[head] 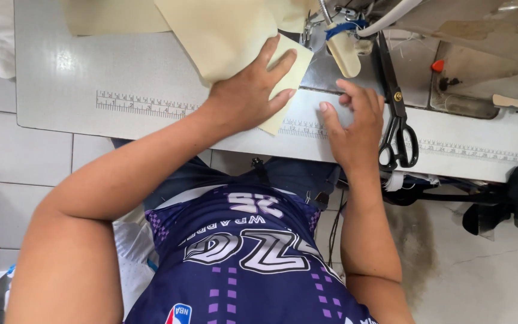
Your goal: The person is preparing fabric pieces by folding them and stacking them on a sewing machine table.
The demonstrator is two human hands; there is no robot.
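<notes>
A piece of cream fabric (223, 33) lies on the white sewing table (79, 84), reaching toward the sewing machine's needle area (331, 30). My left hand (250, 90) rests flat on the fabric's near corner, fingers spread, pressing it to the table. My right hand (355, 129) lies on the bare table just right of the fabric, near the metal plate in front of the needle, fingers slightly curled and holding nothing.
Black-handled scissors (395, 111) lie on the table right beside my right hand. A ruler strip (142, 105) runs along the table's front edge. The sewing machine body (481, 54) fills the upper right. Tiled floor lies to the left and below.
</notes>
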